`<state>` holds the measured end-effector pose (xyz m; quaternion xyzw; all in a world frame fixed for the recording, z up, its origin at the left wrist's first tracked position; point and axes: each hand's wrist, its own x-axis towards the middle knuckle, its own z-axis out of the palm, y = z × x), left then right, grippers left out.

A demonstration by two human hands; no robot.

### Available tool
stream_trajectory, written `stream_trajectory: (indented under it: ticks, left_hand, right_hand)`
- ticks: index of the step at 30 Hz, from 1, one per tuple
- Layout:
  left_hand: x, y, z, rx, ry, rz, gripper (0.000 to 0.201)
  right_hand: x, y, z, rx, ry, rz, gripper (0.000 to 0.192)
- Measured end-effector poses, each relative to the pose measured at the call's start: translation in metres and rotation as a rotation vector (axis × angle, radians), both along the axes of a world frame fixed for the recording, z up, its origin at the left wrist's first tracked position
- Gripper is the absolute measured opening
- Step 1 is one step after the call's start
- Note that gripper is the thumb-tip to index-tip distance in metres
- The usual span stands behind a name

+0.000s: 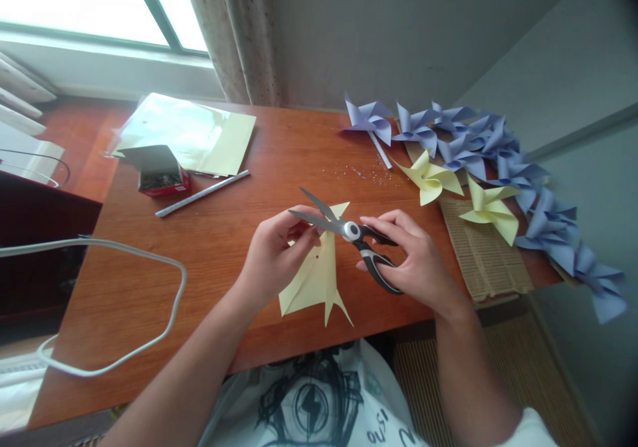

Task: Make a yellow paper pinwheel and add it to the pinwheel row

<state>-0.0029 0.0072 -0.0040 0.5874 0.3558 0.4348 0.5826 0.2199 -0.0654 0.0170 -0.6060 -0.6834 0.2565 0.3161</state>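
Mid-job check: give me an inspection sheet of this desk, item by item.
Surface: wooden desk, small beads scattered near the back.
Job's things: yellow paper, partly cut; scissors, blades open.
Clutter: red staple box, paper pack, rolled stick, finished pinwheels, woven mat.
Hands: left hand holds the paper; right hand grips the scissor handles.
Cables: white cable looped across the desk's left side.
Surroundings: window, curtain, grey wall.
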Motion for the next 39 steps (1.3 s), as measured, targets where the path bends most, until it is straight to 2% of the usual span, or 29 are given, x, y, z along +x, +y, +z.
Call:
stream_trajectory:
  ticks: [23, 39]
  left_hand:
    - [-0.002, 0.0, -0.008, 0.039, 0.065, -0.023, 0.008]
    - [0.0, 0.001, -0.004, 0.046, 0.16, -0.034, 0.01]
  right_hand:
    - [0.004, -0.005, 0.008, 0.042, -0.115, 0.024, 0.055]
    - [-0.001, -0.003, -0.004, -0.004, 0.024, -0.043, 0.049]
